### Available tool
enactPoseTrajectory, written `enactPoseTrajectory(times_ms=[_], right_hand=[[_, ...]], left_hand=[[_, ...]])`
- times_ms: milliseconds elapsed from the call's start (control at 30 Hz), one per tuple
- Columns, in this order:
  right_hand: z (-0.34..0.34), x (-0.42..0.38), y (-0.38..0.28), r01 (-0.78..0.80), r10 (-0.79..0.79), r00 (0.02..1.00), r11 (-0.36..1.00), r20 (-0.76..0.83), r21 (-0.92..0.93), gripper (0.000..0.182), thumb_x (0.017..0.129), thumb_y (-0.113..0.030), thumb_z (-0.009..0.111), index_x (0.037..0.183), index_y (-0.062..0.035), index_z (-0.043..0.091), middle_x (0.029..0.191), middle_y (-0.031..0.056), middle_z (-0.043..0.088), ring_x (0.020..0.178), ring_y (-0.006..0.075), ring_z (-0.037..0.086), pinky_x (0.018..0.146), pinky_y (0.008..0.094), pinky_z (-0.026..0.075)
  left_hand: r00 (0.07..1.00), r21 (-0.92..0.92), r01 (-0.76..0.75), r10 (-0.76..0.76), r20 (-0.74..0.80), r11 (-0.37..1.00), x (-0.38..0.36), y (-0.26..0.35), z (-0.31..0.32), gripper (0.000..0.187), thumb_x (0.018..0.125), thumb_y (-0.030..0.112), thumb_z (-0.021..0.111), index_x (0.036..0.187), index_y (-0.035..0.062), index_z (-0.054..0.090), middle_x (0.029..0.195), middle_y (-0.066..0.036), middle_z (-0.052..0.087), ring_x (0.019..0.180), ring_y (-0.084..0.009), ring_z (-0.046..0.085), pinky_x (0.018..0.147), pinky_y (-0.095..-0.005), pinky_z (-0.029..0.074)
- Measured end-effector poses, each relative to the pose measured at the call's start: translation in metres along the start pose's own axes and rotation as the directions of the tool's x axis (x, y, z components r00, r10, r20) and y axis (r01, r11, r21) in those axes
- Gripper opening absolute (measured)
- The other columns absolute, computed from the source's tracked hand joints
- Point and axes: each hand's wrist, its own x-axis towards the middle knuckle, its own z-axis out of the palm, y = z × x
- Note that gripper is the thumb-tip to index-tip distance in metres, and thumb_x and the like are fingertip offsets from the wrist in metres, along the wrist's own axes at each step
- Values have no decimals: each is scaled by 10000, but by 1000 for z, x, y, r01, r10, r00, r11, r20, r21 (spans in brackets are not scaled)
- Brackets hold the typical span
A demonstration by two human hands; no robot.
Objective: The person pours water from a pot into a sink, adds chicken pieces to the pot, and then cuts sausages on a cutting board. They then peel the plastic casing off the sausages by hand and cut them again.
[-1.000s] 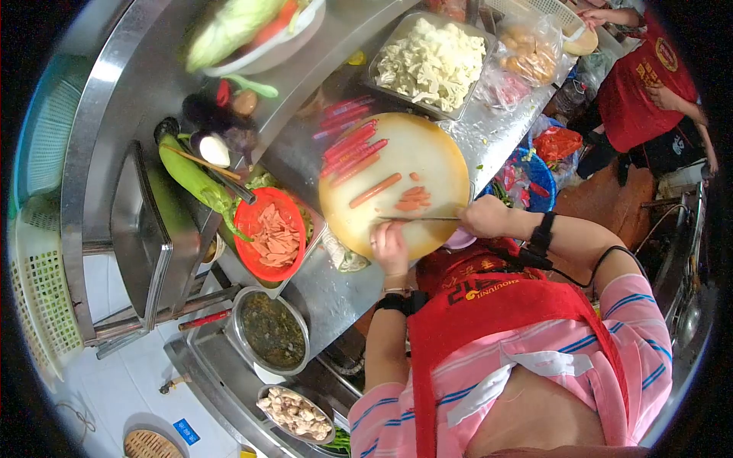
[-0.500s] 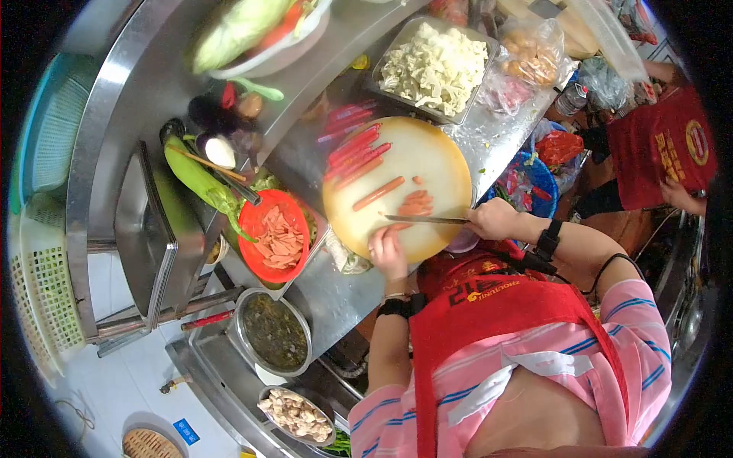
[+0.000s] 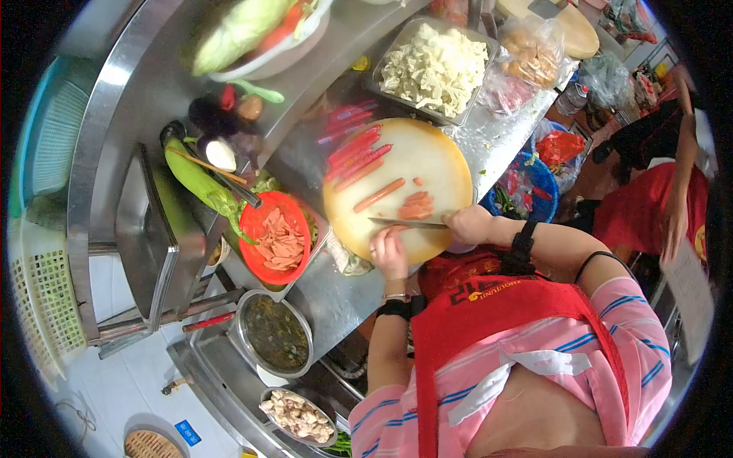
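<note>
My right hand point(image 3: 468, 226) is closed around the handle of a knife point(image 3: 412, 223), whose blade lies across the round cutting board point(image 3: 447, 168). Beside the blade, my left hand point(image 3: 388, 250) presses its curled fingers on a sausage, mostly hidden beneath them. Sliced sausage pieces point(image 3: 416, 206) lie just beyond the knife. A peeled sausage point(image 3: 379, 195) rests farther up the board, near several red-wrapped ones point(image 3: 355, 149) at its left edge. More slices fill a red bowl point(image 3: 281, 263) left of the board.
A tray of cauliflower point(image 3: 434, 65) stands behind the board. Green peppers point(image 3: 202, 179) lie at the left, above a pot point(image 3: 273, 333) and a bowl of pale pieces point(image 3: 298, 416). A blue basket point(image 3: 540, 200) is at the right, near a co-worker in a red apron point(image 3: 637, 214).
The knife and my right hand have shifted slightly left. The co-worker at the right has moved, an arm now hanging lower with a pale flat object. The clear lid at the upper right is gone.
</note>
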Motion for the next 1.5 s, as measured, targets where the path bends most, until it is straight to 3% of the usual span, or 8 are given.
enactPoseTrajectory(times_ms=[167,333,433,500,667,1000,1367,1500], right_hand=[[-14,-16,13,-74,74,997,994,9,78,253,809,-268,508,935,-51,546,700,155,609,649,327,609,583,431,477],[-21,-31,25,-117,118,993,991,-13,59,259,826,-286,496,943,-60,541,670,160,597,630,342,598,570,443,470],[-22,-33,25,-78,78,997,996,-9,51,249,829,-283,492,926,-58,538,650,158,593,608,347,595,550,443,469],[-10,-29,23,75,-69,991,996,-111,51,247,823,-278,503,883,-40,524,554,149,556,527,328,582,484,430,466],[-2,-14,11,14,-15,998,1000,-67,-15,183,758,-159,499,901,-48,524,626,136,595,578,322,601,506,430,459],[-9,-16,11,22,-22,999,1000,25,-3,229,768,-196,507,947,-55,533,660,137,608,623,313,617,538,423,482],[-17,-28,29,-114,114,993,992,0,49,264,815,-302,509,932,-70,551,645,164,591,603,336,597,552,443,472],[-24,-39,30,-79,79,996,997,-32,17,266,815,-303,516,926,-64,544,625,161,585,593,337,595,542,443,470]], left_hand=[[997,3,78,-78,-30,997,2,7,-3,152,750,41,601,898,79,597,939,-68,558,851,-282,541,769,-379,424],[997,-42,17,-14,72,999,-10,0,-1,168,769,95,620,928,51,590,968,-96,536,904,-305,511,784,-400,415],[995,-43,-18,22,94,999,-13,-2,3,148,768,87,615,909,49,592,958,-98,534,888,-306,513,765,-400,421],[995,-43,-28,32,92,999,-11,1,1,138,768,82,612,900,48,590,953,-99,533,883,-305,513,762,-399,422],[992,-41,-67,71,108,997,-11,-3,1,122,768,69,602,884,39,583,944,-102,532,880,-304,513,760,-396,425],[993,-41,-51,54,101,998,-11,1,0,113,774,68,596,878,30,579,946,-106,535,875,-306,520,773,-395,427],[988,-67,12,-1,156,998,-13,9,-9,131,781,74,586,910,57,598,949,-104,532,880,-298,518,780,-394,418],[990,-77,8,3,144,997,-17,9,-6,145,778,64,579,923,64,598,949,-95,532,899,-296,518,790,-393,416]])
